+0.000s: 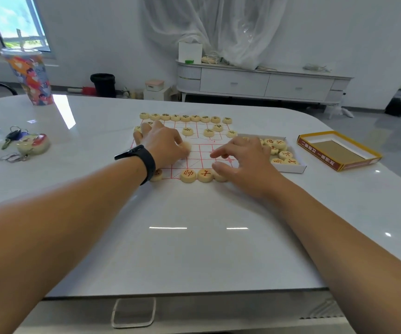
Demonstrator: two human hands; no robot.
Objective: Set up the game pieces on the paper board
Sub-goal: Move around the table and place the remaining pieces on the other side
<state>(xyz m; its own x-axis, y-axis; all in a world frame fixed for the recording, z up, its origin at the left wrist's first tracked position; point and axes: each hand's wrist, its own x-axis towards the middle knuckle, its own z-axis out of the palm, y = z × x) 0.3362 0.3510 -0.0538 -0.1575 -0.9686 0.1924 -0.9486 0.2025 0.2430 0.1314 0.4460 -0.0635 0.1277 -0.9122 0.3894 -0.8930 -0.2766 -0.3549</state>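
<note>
A paper board [204, 153] with red grid lines lies on the white table. Black-lettered round wooden pieces [185, 118] line its far edge, with a few more one and two rows nearer. Red-lettered pieces [188, 175] sit along the near edge. My left hand [163, 143], with a black band on the wrist, rests over the board's left half and pinches a pale piece [185, 147] at its fingertips. My right hand [243, 160] hovers over the board's right side with fingers spread, its thumb touching a near-row piece [220, 177]. A white box [291, 168] to the right holds several red-lettered pieces.
The yellow box lid [339, 150] lies right of the white box. At far left stand a colourful cup [32, 78], keys [14, 137] and a round tin [34, 143]. The rounded table edge [339, 131] lies beyond the lid.
</note>
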